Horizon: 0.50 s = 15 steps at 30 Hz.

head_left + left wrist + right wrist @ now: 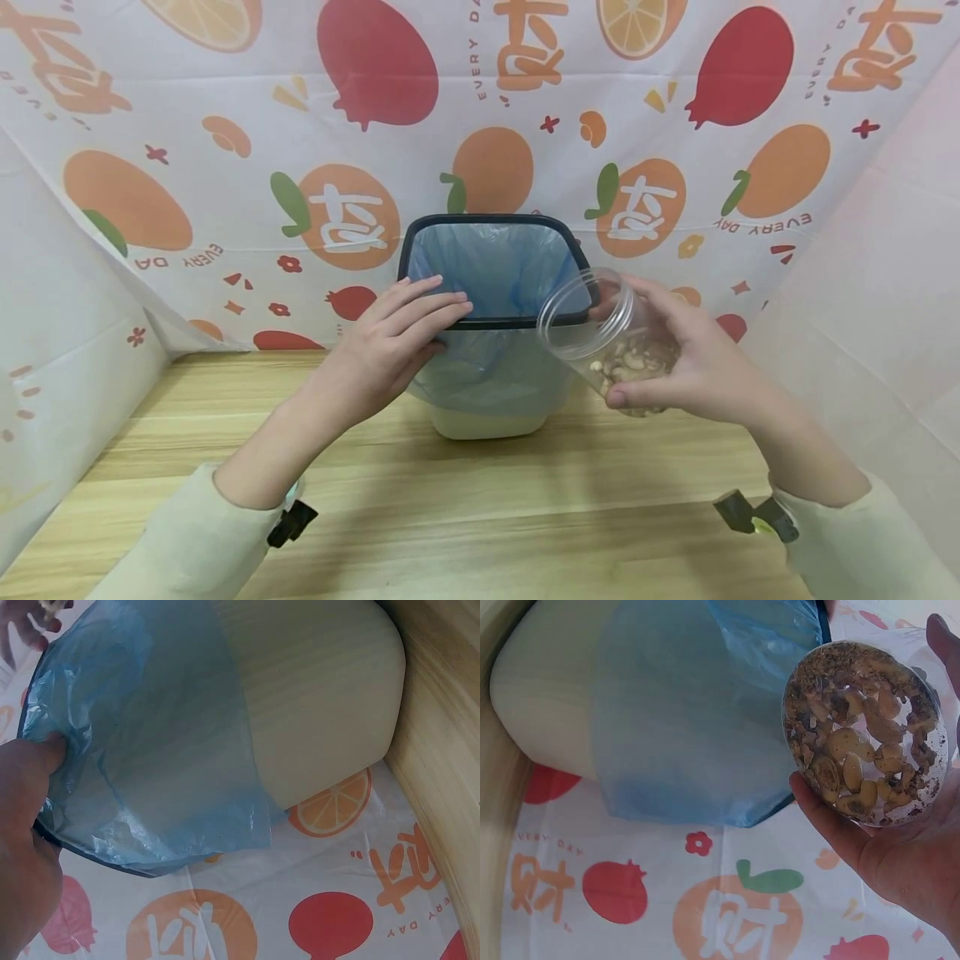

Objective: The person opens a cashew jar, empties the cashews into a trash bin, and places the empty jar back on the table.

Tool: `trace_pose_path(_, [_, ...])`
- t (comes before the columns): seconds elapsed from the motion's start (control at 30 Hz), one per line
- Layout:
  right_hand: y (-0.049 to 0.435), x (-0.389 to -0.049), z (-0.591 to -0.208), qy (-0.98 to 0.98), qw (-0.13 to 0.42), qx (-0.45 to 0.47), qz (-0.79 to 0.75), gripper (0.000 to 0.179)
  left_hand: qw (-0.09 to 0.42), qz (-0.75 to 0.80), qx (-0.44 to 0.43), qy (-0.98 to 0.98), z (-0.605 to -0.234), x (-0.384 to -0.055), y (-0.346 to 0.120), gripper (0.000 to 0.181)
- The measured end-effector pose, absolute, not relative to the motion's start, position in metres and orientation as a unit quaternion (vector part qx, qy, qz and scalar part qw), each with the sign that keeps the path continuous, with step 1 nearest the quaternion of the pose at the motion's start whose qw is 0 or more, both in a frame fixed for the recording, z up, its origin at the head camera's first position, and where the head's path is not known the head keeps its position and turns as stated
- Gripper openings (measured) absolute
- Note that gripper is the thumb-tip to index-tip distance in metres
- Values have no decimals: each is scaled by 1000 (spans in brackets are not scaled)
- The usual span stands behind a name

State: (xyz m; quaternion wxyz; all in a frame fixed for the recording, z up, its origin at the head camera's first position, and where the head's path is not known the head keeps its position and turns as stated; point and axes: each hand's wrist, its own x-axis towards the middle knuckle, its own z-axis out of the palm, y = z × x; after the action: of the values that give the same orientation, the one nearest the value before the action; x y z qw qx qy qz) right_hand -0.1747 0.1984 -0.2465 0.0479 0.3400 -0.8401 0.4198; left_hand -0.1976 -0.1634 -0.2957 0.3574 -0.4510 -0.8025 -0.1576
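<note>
A cream trash bin with a black rim stands upright, lined with a translucent blue bag folded down over its outside. My left hand grips the rim's front left corner, fingers over the top and thumb against the bag outside. In my right hand is a clear plastic jar, held around its side and tilted with its uncovered mouth toward the bin, over the right of the rim. Pale nut-like pieces and brown crumbs lie inside toward the jar's base, seen through the bottom in the right wrist view.
The bin stands on a light wood-grain table. Behind it hangs a white cloth printed with fruit, and pale sheets rise along both sides. Small dark devices are strapped at both sleeves.
</note>
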Motion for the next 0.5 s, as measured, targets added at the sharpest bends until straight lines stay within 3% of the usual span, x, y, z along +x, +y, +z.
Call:
trace_pose_path(0.37, [201, -195, -224, -860, 63, 343, 373, 102, 355, -156, -450, -804, -296, -197, -164, 57])
trace_pose_path(0.5, [202, -205, -218, -854, 40, 343, 389, 99, 355, -153, -449, -806, -295, -196, -164, 57])
